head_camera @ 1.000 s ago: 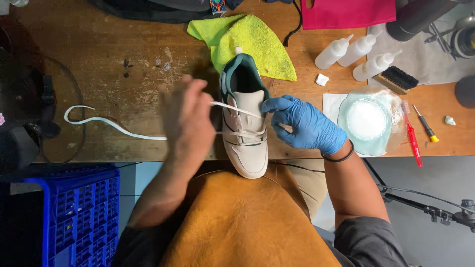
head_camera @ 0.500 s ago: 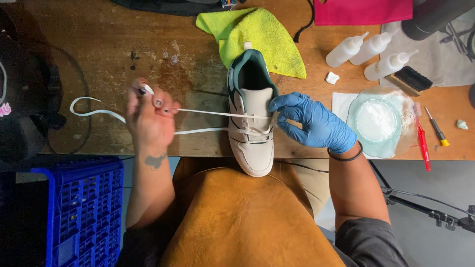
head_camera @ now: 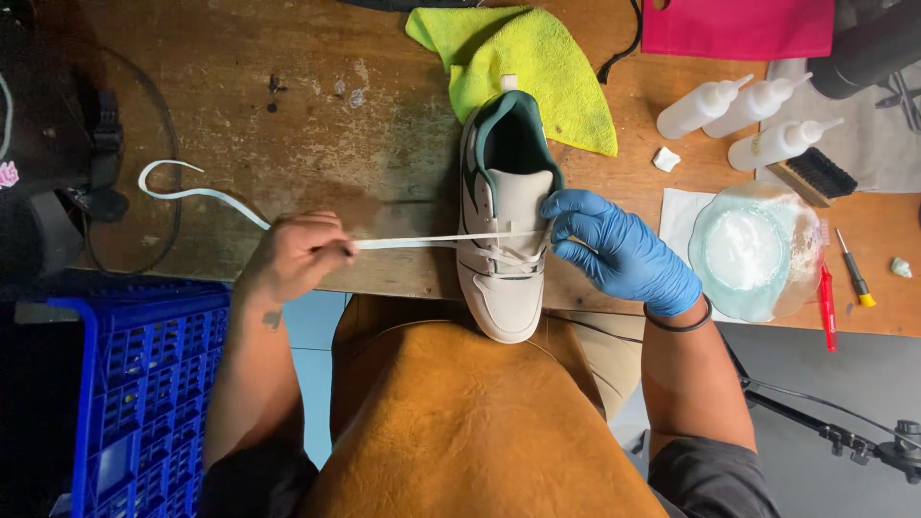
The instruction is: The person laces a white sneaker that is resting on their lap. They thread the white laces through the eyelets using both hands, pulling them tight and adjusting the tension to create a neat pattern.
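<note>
One scuffed wooden table (head_camera: pixel 317 115) under white shoe (head_camera: pixel 504 240), beside blue crate (head_camera: pixel 134 384).

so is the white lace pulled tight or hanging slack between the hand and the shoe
Tight. The white lace runs in a straight line from the bare left hand to the shoe; only its loose tail beyond the hand curls on the table.

shoe (head_camera: pixel 504 240) on table (head_camera: pixel 317 105) — cloth (head_camera: pixel 523 58) behind

head cam | looks straight down | close over wooden table (head_camera: pixel 288 115) edge
</note>
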